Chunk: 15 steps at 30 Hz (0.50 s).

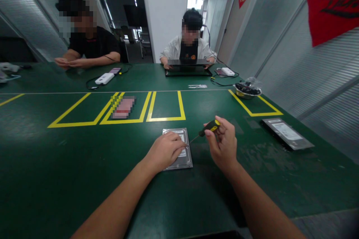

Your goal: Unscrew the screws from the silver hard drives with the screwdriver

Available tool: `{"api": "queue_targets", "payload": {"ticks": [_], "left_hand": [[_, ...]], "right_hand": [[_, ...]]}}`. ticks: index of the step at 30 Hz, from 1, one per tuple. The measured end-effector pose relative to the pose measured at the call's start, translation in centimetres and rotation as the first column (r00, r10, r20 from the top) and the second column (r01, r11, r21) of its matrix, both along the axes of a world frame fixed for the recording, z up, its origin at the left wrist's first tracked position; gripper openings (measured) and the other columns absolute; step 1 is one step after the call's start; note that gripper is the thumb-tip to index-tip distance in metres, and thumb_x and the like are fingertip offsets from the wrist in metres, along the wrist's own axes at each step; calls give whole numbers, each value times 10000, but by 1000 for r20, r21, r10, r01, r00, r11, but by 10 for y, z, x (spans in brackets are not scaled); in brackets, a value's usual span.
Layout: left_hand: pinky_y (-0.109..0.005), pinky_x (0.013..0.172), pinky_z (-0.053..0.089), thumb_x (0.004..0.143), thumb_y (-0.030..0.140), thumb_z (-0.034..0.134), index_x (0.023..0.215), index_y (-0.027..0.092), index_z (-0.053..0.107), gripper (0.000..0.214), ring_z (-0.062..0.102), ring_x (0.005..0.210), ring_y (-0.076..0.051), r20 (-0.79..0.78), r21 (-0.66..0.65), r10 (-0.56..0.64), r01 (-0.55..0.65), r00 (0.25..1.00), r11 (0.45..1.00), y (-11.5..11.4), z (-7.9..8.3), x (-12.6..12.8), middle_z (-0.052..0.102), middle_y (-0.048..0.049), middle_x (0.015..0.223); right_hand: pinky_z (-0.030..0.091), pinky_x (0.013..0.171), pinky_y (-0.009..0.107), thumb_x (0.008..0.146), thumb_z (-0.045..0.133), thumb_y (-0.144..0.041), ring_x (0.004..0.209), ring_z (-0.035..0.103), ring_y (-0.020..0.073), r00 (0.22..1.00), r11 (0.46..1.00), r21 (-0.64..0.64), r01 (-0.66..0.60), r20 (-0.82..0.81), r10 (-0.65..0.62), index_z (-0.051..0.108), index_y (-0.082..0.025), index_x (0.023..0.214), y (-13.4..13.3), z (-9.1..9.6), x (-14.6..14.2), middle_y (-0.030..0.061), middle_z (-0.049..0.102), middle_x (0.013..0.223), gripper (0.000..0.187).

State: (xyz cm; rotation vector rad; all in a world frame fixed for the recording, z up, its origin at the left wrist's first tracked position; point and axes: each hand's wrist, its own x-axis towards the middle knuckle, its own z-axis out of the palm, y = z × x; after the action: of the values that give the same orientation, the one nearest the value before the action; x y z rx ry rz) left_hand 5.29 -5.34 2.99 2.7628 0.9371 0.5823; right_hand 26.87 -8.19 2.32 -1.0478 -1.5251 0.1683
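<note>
A hard drive (183,162) with a pale label lies flat on the green table in front of me. My left hand (167,149) rests over it, thumb and fingers drawn together at its right edge; whatever sits between those fingertips is too small to make out. My right hand (223,140) grips a screwdriver (209,128) by its black and yellow handle. The thin shaft slants down to the left, and its tip ends by my left fingertips. Whether the tip touches a screw cannot be seen.
Another hard drive (286,132) lies at the right. Behind it stands a bowl of dark parts (247,90). Yellow tape (165,120) marks boxes on the table (84,164), one with a blurred pink item (123,107). Two people sit opposite, one holding a dark panel (189,68).
</note>
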Motion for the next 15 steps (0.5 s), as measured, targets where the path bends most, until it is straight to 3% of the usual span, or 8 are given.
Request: {"api": "queue_targets", "payload": {"ticks": [15], "left_hand": [[-354, 844, 457, 945, 225, 485, 1007, 212, 716, 240, 568, 924, -199, 22, -9, 7, -7, 1000, 1000, -1, 1, 0, 655, -52, 937]], "right_hand": [[578, 815, 363, 885, 591, -256, 902, 678, 176, 997, 999, -36, 17, 72, -14, 366, -243, 1354, 2, -3, -2, 105, 631, 1153, 520]]}}
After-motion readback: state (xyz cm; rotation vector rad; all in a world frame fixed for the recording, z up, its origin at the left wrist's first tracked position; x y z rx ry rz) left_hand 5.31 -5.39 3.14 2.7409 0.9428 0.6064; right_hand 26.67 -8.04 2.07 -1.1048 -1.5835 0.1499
